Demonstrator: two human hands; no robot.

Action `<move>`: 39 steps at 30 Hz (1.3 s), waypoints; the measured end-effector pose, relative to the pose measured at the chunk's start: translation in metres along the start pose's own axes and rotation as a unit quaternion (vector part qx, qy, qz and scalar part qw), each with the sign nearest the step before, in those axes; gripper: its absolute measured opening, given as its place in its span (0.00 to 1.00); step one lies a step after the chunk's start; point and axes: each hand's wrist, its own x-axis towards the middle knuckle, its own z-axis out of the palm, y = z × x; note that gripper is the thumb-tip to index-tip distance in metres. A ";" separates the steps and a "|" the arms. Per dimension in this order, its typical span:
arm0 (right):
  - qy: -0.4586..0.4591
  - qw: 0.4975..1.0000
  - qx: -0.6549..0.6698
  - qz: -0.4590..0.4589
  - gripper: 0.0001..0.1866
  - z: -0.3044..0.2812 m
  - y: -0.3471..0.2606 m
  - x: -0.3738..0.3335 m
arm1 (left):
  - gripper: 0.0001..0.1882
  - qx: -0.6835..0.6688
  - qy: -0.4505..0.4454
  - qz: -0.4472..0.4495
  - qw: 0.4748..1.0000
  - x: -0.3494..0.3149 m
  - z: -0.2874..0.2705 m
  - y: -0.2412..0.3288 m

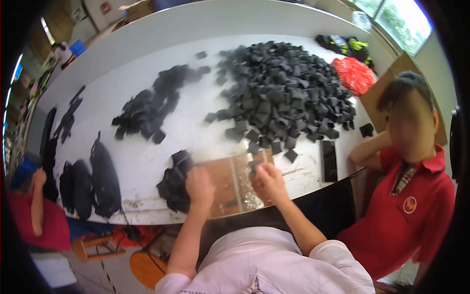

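My right hand is closed, its fingertips pinching a small black piece that looks like folded fabric. It hovers over a brown board with a strip of shiny clear tape along it. My left hand is at the board's left edge, beside a small heap of black pieces. Its fingers are blurred, so I cannot make out whether they grip anything. Beyond the board, a large pile of similar black square pieces covers the table's right half.
A second spread of black pieces lies mid-left, with long black pouches nearer the left edge. A dark phone and a red plastic bag are at right. Someone in a red shirt sits close by; another person's arm shows far left.
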 end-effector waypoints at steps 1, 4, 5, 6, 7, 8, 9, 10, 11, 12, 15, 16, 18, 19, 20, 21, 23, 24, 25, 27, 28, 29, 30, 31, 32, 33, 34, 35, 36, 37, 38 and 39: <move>-0.052 0.997 -0.037 0.045 0.13 0.000 -0.006 -0.008 | 0.03 0.018 0.023 0.011 1.000 -0.004 0.003 -0.005; -0.018 0.991 -0.124 -0.047 0.14 0.000 0.020 -0.013 | 0.01 0.019 0.033 0.015 0.999 0.001 0.003 -0.006; -0.012 0.988 -0.145 -0.048 0.13 0.002 0.016 -0.017 | 0.02 0.024 0.042 0.019 0.999 0.003 0.005 -0.008; -0.014 0.980 -0.177 -0.093 0.13 0.003 0.016 -0.020 | 0.02 0.021 0.042 0.024 0.999 0.002 0.005 -0.008; -0.021 0.981 -0.174 -0.089 0.12 0.005 0.006 -0.022 | 0.01 -0.019 0.051 0.012 0.998 0.004 -0.002 -0.007; -0.018 0.975 -0.195 -0.101 0.11 0.004 0.008 -0.023 | 0.01 -0.059 0.058 -0.002 0.997 0.006 -0.008 -0.006; -0.015 0.970 -0.216 -0.112 0.11 0.004 0.011 -0.024 | 0.01 -0.060 0.062 0.003 0.996 0.007 -0.012 -0.003; -0.013 0.970 -0.213 -0.116 0.11 0.005 0.008 -0.024 | 0.02 -0.098 0.087 0.002 0.991 0.006 -0.017 -0.001; -0.028 0.974 -0.202 -0.101 0.11 0.004 0.005 -0.026 | 0.03 -0.137 0.110 0.001 0.984 0.007 -0.020 0.000; -0.044 0.977 -0.191 -0.085 0.10 0.005 0.002 -0.027 | 0.04 -0.150 0.156 0.029 0.976 0.009 -0.019 -0.004; -0.067 0.976 -0.191 -0.084 0.10 0.007 -0.004 -0.028 | 0.04 -0.329 0.112 -0.100 0.932 0.006 -0.038 0.001; -0.064 0.973 -0.194 -0.108 0.10 0.008 -0.007 -0.030 | 0.04 -0.382 0.152 -0.106 0.906 0.007 -0.038 -0.001; -0.072 0.971 -0.191 -0.128 0.10 0.008 -0.020 -0.035 | 0.05 -0.473 0.091 -0.180 0.858 0.003 -0.048 -0.002; -0.083 0.971 -0.183 -0.132 0.10 0.009 -0.032 -0.040 | 0.05 -0.560 0.068 -0.223 0.795 0.003 -0.051 -0.003; -0.089 0.970 -0.179 -0.137 0.09 0.010 -0.041 -0.044 | 0.05 -0.606 0.053 -0.241 0.756 0.001 -0.052 -0.004; -0.095 0.970 -0.175 -0.142 0.09 0.012 -0.050 -0.047 | 0.04 -0.650 0.040 -0.258 0.713 -0.001 -0.053 -0.005; -0.091 0.959 -0.177 -0.203 0.07 0.016 -0.069 -0.058 | 0.03 -0.747 -0.009 -0.270 0.608 -0.009 -0.063 -0.003; -0.108 0.952 -0.185 -0.220 0.05 0.018 -0.080 -0.062 | 0.03 -0.764 -0.017 -0.270 0.586 -0.014 -0.069 0.000; -0.114 0.952 -0.184 -0.217 0.05 0.021 -0.083 -0.063 | 0.03 -0.783 -0.028 -0.260 0.564 -0.014 -0.073 0.004; -0.103 0.919 -0.166 -0.342 0.07 0.029 -0.087 -0.066 | 0.02 -0.771 -0.027 -0.256 0.582 -0.022 -0.077 0.011; -0.116 0.918 -0.170 -0.339 0.05 0.029 -0.091 -0.068 | 0.02 -0.746 -0.030 -0.249 0.617 -0.026 -0.082 0.016; -0.113 0.919 -0.171 -0.338 0.05 0.032 -0.096 -0.070 | 0.03 -0.720 -0.033 -0.240 0.651 -0.029 -0.085 0.020; -0.104 0.925 -0.144 -0.336 0.05 0.037 -0.102 -0.070 | 0.05 -0.724 -0.040 -0.229 0.649 -0.030 -0.087 0.022; -0.095 0.930 -0.117 -0.335 0.06 0.039 -0.105 -0.071 | 0.05 -0.725 -0.043 -0.227 0.648 -0.033 -0.090 0.025; -0.102 0.928 -0.106 -0.343 0.10 0.038 -0.104 -0.072 | 0.06 -0.701 -0.055 -0.205 0.681 -0.035 -0.093 0.027; -0.098 0.928 -0.107 -0.343 0.10 0.037 -0.101 -0.071 | 0.06 -0.676 -0.066 -0.183 0.711 -0.037 -0.097 0.030; -0.098 0.916 -0.111 -0.373 0.11 0.035 -0.097 -0.069 | 0.07 -0.651 -0.063 -0.155 0.741 -0.038 -0.101 0.033; -0.097 0.903 -0.115 -0.403 0.12 0.033 -0.094 -0.068 | 0.07 -0.652 -0.064 -0.152 0.740 -0.038 -0.105 0.035; -0.094 0.902 -0.116 -0.404 0.12 0.030 -0.095 -0.068 | 0.05 -0.649 -0.061 -0.132 0.747 -0.038 -0.108 0.039; -0.095 0.892 -0.143 -0.418 0.12 0.028 -0.095 -0.068 | 0.02 -0.645 -0.057 -0.112 0.754 -0.038 -0.109 0.041; -0.096 0.881 -0.170 -0.431 0.11 0.027 -0.095 -0.068 | 0.02 -0.645 -0.059 -0.108 0.754 -0.040 -0.107 0.045; -0.091 0.880 -0.171 -0.433 0.11 0.027 -0.095 -0.069 | 0.02 -0.571 -0.008 -0.087 0.816 -0.044 -0.103 0.049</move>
